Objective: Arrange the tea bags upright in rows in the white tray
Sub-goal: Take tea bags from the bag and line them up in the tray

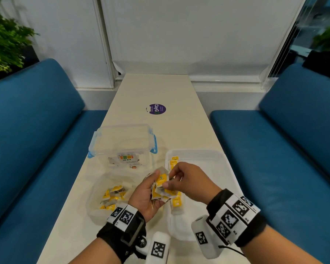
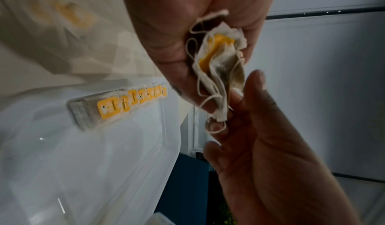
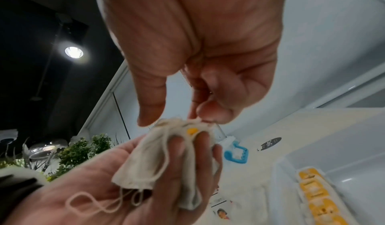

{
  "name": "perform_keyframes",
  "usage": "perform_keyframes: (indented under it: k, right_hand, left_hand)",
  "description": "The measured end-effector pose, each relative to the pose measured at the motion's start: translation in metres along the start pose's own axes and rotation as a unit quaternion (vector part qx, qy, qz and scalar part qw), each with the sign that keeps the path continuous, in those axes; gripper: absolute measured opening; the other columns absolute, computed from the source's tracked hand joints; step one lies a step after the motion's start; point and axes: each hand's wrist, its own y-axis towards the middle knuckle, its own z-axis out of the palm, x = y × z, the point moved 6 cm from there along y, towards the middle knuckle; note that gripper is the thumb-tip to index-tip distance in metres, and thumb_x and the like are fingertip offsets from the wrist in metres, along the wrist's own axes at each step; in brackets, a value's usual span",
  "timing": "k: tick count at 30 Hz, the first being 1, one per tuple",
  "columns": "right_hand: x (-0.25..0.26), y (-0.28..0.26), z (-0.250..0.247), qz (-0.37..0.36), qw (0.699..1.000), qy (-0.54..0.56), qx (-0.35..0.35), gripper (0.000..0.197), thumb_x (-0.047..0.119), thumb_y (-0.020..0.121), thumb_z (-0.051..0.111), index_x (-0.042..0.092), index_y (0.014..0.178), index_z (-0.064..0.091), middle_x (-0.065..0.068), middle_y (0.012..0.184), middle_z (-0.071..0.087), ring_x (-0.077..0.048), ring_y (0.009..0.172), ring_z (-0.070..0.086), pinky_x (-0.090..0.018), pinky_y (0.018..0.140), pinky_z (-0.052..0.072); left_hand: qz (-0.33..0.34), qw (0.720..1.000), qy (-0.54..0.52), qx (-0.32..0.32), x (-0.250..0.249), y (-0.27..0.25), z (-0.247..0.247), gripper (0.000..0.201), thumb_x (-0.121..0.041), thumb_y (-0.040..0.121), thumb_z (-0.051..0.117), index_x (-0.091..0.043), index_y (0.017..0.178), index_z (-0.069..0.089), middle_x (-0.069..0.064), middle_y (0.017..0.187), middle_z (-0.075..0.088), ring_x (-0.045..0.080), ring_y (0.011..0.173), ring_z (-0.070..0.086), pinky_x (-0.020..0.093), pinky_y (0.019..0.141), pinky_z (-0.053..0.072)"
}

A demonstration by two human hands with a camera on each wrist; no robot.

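Note:
My left hand (image 1: 150, 193) grips a bunch of tea bags (image 1: 161, 187) with yellow tags and loose strings, held above the table beside the white tray's (image 1: 213, 162) left wall. My right hand (image 1: 169, 179) reaches over from the tray side and pinches the top tea bag of the bunch between thumb and fingertips. In the left wrist view the bunch (image 2: 218, 63) sits crumpled in my left palm, with the right fingers (image 2: 254, 83) touching it. A row of tea bags (image 1: 176, 201) stands upright along the tray's left side, also seen as the row (image 2: 129, 101) and the row (image 3: 316, 194).
A clear plastic bag (image 1: 112, 197) with several more tea bags lies left of my hands. Behind it stands a clear lidded box (image 1: 122, 143) with blue clips. A purple sticker (image 1: 157, 109) is further up the narrow table. Blue benches flank both sides.

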Motion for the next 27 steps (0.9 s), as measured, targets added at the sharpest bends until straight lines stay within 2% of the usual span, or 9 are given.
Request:
perform_keyframes:
  k: [5,8,12,14,16,18,20,23,27]
  right_hand:
    - [-0.004,0.0,0.009,0.025,0.999,-0.022,-0.025,0.032,0.034,0.076,0.075,0.02,0.063,0.049,0.008,0.061,0.049,-0.002,0.056,0.044,-0.016,0.053,0.034]
    - [-0.007,0.0,0.014,0.047,0.999,0.015,-0.01,0.029,0.025,0.08,0.072,0.018,0.062,0.05,0.006,0.06,0.049,-0.002,0.054,0.044,-0.013,0.051,0.033]
    - [-0.012,-0.004,0.017,0.102,0.973,0.204,0.025,0.019,0.014,0.083,0.067,0.014,0.069,0.054,0.001,0.065,0.052,-0.01,0.059,0.048,-0.019,0.047,0.041]
    - [-0.012,-0.006,0.016,0.125,0.947,0.295,0.038,0.015,0.01,0.085,0.063,0.013,0.073,0.054,-0.003,0.068,0.054,-0.012,0.062,0.051,-0.025,0.05,0.046]
    - [-0.012,-0.006,0.013,0.134,0.923,0.358,0.041,0.017,0.005,0.086,0.057,0.012,0.071,0.052,-0.006,0.069,0.055,-0.014,0.061,0.052,-0.028,0.052,0.047]
    - [-0.01,-0.004,0.009,0.128,0.914,0.383,0.031,0.019,0.003,0.086,0.054,0.011,0.07,0.05,-0.009,0.07,0.054,-0.016,0.06,0.053,-0.029,0.053,0.046]
    - [-0.008,-0.002,0.0,0.115,0.92,0.374,0.007,0.021,-0.001,0.084,0.053,0.012,0.067,0.048,-0.009,0.068,0.054,-0.017,0.058,0.053,-0.029,0.052,0.045]
    - [-0.004,0.002,-0.02,0.083,0.946,0.313,-0.031,0.022,-0.006,0.081,0.055,0.011,0.068,0.051,-0.008,0.066,0.055,-0.015,0.054,0.053,-0.025,0.047,0.045]
    - [-0.012,0.005,-0.035,0.084,0.969,0.225,-0.053,0.017,-0.004,0.086,0.049,0.011,0.083,0.056,-0.007,0.079,0.055,-0.015,0.06,0.055,-0.029,0.045,0.052]
  left_hand:
    - [0.009,1.0,-0.008,-0.025,0.011,0.001,-0.002,0.047,-0.034,0.09,0.053,-0.005,0.127,0.054,0.019,0.107,0.067,0.023,0.07,0.072,0.031,0.057,0.059]
    - [0.004,1.0,-0.017,-0.022,0.014,-0.001,-0.003,0.039,-0.037,0.092,0.048,-0.004,0.106,0.064,0.017,0.092,0.073,0.023,0.07,0.072,0.033,0.061,0.059]
    - [0.003,0.996,-0.084,0.019,0.013,-0.003,-0.001,0.051,-0.036,0.093,0.043,0.002,0.08,0.073,0.019,0.076,0.072,0.027,0.062,0.071,0.034,0.052,0.059]
    - [0.003,0.994,-0.108,0.031,0.013,-0.003,-0.003,0.048,-0.035,0.09,0.044,0.002,0.087,0.073,0.02,0.083,0.072,0.029,0.065,0.071,0.035,0.055,0.059]
    - [0.001,0.993,-0.115,0.029,0.013,-0.002,-0.006,0.046,-0.034,0.083,0.051,0.002,0.11,0.063,0.022,0.098,0.069,0.031,0.076,0.07,0.039,0.068,0.058]
    - [0.004,0.993,-0.115,0.035,0.013,-0.001,-0.007,0.052,-0.029,0.073,0.065,0.0,0.116,0.061,0.023,0.108,0.066,0.032,0.084,0.069,0.04,0.077,0.056]
    - [0.013,0.991,-0.119,0.059,0.012,-0.001,-0.004,0.047,-0.019,0.063,0.072,0.0,0.106,0.067,0.022,0.102,0.069,0.032,0.081,0.07,0.04,0.073,0.057]
    - [0.03,0.991,-0.117,0.052,0.009,0.002,-0.008,0.031,-0.013,0.069,0.056,0.0,0.095,0.067,0.02,0.087,0.071,0.028,0.067,0.071,0.034,0.061,0.058]
    - [0.047,0.992,-0.113,0.032,-0.002,0.002,-0.019,0.027,-0.014,0.067,0.058,0.0,0.088,0.068,0.018,0.085,0.072,0.027,0.064,0.07,0.028,0.055,0.055]
